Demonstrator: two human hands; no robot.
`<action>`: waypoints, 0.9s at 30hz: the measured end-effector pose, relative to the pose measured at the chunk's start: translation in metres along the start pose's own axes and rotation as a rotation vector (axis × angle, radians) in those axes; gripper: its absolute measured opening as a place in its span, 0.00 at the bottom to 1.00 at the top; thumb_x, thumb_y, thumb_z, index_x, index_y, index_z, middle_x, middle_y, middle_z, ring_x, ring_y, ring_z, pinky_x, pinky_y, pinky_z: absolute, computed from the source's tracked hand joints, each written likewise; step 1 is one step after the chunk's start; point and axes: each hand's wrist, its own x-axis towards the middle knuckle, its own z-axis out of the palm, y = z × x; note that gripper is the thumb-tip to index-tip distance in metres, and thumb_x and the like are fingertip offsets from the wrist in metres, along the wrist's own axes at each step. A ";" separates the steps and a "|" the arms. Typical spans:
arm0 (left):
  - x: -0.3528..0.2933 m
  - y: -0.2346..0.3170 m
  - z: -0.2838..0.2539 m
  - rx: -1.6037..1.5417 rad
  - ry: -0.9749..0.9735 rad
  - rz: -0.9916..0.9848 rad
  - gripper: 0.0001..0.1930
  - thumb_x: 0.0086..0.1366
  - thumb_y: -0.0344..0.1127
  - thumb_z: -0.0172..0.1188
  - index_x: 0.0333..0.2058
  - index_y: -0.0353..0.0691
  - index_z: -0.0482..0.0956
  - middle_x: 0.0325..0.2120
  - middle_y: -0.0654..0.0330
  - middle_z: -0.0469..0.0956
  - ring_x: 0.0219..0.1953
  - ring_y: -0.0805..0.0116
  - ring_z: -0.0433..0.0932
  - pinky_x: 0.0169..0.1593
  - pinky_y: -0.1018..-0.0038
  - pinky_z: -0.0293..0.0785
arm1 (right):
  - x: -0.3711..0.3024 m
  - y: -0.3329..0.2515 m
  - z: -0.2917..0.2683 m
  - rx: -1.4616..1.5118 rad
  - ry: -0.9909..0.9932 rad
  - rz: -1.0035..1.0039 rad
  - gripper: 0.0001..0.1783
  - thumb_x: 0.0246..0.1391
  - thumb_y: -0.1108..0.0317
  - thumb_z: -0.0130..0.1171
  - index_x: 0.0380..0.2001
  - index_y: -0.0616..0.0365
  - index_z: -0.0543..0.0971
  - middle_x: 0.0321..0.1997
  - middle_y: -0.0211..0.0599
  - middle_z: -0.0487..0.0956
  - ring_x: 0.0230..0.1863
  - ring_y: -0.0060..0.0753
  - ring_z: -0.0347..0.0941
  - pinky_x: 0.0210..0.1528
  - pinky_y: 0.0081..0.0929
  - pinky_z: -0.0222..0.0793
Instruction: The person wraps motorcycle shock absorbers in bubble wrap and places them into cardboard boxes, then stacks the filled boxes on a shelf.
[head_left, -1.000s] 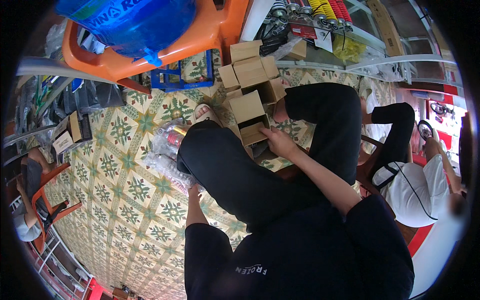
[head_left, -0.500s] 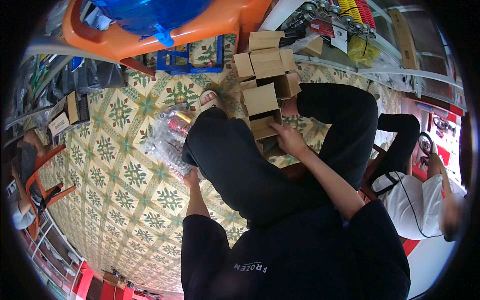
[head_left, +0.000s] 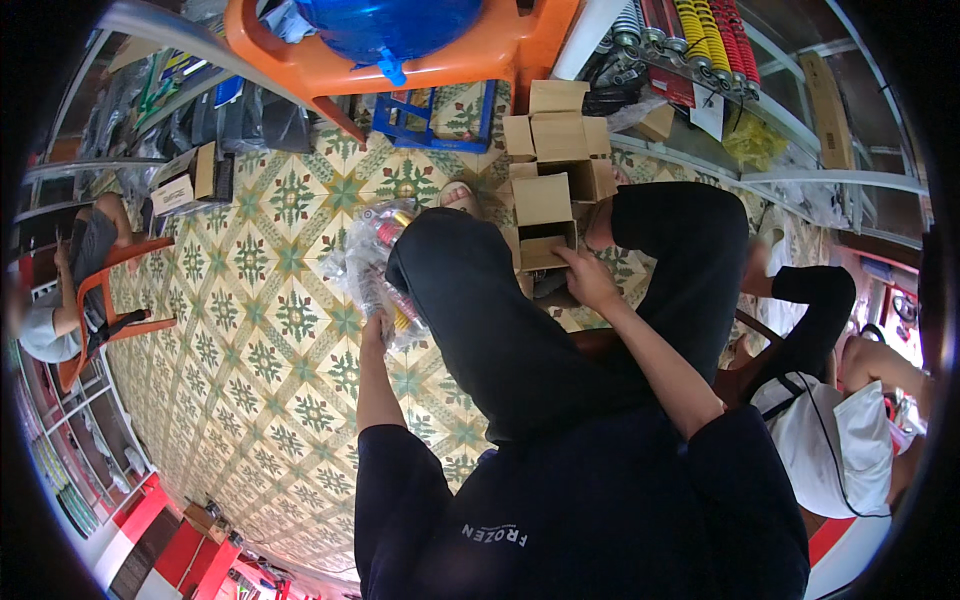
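Head view, from left to right: small open carton [head_left: 184,190] at the left side, with flap raised; impossible to tell its content. Next, left hand [head_left: 375,332], fingers curled narrow around the lower end of a clear plastic wrapping [head_left: 362,268], just outside the left knee and over the tiled floor [head_left: 270,300]; inside this wrapping, shock-absorber parts [head_left: 388,232] with red and yellow showing through, partly hidden by the knee. Farther up, on an orange chair [head_left: 460,68], a rounded blue container [head_left: 385,25] with a small tap; content not visible. Below it, an open blue frame [head_left: 435,118]. Between the legs, two open cartons: rear carton [head_left: 560,138] with flaps spread, and front carton [head_left: 543,200] with lid flap standing up, both dark inside, contents impossible to tell. At the front carton's near edge, right hand [head_left: 592,282], thumb and fingers pinching the cardboard. Farther right, yellow plastic bag [head_left: 755,142] below red and yellow springs [head_left: 720,45].
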 end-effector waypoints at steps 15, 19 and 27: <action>-0.093 0.049 0.052 -0.622 -0.406 -0.060 0.17 0.60 0.49 0.59 0.27 0.40 0.70 0.15 0.64 0.69 0.13 0.73 0.67 0.17 0.79 0.67 | 0.001 0.006 0.003 0.062 0.066 -0.118 0.25 0.46 0.77 0.50 0.51 0.52 0.74 0.41 0.53 0.75 0.45 0.58 0.71 0.47 0.46 0.68; -0.160 0.090 0.099 -0.695 -0.331 0.119 0.13 0.62 0.43 0.57 0.34 0.38 0.70 0.24 0.60 0.72 0.19 0.73 0.71 0.18 0.79 0.71 | 0.002 0.026 0.016 0.031 0.095 -0.110 0.24 0.47 0.75 0.51 0.51 0.49 0.73 0.42 0.55 0.75 0.43 0.59 0.73 0.45 0.48 0.70; -0.329 0.108 0.177 -0.316 -0.368 0.653 0.19 0.60 0.39 0.56 0.43 0.31 0.67 0.30 0.50 0.75 0.13 0.67 0.71 0.14 0.80 0.69 | 0.003 0.023 0.010 0.039 0.061 -0.042 0.24 0.46 0.74 0.50 0.49 0.47 0.74 0.42 0.49 0.76 0.46 0.55 0.72 0.47 0.47 0.69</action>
